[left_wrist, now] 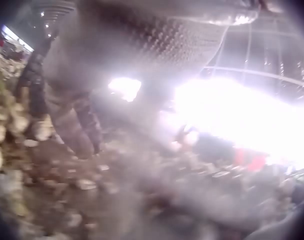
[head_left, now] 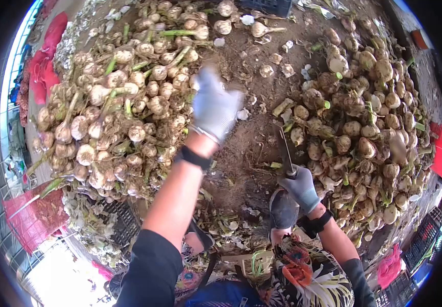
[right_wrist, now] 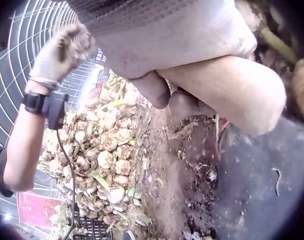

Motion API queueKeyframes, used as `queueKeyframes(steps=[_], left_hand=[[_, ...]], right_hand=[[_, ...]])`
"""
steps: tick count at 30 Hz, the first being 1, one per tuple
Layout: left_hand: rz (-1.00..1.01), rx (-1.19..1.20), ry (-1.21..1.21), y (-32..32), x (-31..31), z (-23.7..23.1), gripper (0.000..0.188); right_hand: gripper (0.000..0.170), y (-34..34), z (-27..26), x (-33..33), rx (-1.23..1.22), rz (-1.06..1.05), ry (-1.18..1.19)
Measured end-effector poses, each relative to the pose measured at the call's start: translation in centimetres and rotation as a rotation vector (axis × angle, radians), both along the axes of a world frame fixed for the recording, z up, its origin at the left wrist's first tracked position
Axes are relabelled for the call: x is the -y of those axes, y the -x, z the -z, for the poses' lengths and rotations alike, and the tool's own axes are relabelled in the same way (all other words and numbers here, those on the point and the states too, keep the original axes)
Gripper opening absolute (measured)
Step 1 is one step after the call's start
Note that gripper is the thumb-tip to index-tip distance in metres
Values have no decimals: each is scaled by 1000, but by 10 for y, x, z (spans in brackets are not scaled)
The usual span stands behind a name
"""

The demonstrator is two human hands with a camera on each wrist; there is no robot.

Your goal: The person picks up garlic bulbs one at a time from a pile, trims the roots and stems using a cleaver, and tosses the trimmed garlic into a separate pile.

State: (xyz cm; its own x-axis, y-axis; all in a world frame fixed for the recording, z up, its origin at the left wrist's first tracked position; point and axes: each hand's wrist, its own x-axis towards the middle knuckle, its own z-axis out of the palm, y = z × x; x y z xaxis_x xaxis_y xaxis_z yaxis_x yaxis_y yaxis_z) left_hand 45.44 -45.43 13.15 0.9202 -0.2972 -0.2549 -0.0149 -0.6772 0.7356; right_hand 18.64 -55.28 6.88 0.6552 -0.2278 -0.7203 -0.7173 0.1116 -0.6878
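In the head view the left hand [head_left: 213, 107], gloved and motion-blurred, is over the right edge of the left garlic pile [head_left: 136, 134], with thumb and fingers apart. Its fingers [left_wrist: 77, 127] hang loosely in the left wrist view; nothing is clearly visible in them. The right hand [head_left: 301, 188], also gloved, grips a knife [head_left: 285, 148] by its handle, blade pointing up and away beside the right garlic pile [head_left: 367, 148]. In the right wrist view its fingers wrap the pale handle [right_wrist: 232, 90]; the blade is hidden there.
Bare soil [head_left: 241, 153] with loose bulbs and peelings separates the two piles. The person's dark shoe [head_left: 283, 210] is just below the right hand. A dark crate [head_left: 269, 6] stands at the far edge, and red netting [head_left: 31, 215] lies at the left.
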Motion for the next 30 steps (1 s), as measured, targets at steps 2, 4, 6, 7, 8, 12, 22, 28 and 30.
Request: queueKeyframes(steps=[2,4,6,7,8,12,22,28,30], left_hand=[[-117,99,-306,-26,-27,57,69],[-100,358,-474,-30,-52,105,67],[-127,252,-345,-28,-63,116,59],[-171,-156,76,-14,-65,112,49],[-140,-290,133,3,-60,94,52],[-92,-719,552,69,-62,48,44],[-40,-757,701,131,-127,50,54],[0,-736,748,141,-143,40,71],[-25,-724,841,147,-137,29,76]], right_hand=[[17,-4,0,-1,28,26,-5],[15,-10,-3,2,37,41,-15],[16,-19,-7,6,50,72,-21],[16,-23,-7,7,65,100,-27],[17,-27,-4,8,95,90,-20],[21,-54,-23,4,243,-177,483],[19,-56,-48,-9,403,-650,855],[18,-51,-60,-17,357,-674,824],[17,-49,-62,-17,321,-679,807]])
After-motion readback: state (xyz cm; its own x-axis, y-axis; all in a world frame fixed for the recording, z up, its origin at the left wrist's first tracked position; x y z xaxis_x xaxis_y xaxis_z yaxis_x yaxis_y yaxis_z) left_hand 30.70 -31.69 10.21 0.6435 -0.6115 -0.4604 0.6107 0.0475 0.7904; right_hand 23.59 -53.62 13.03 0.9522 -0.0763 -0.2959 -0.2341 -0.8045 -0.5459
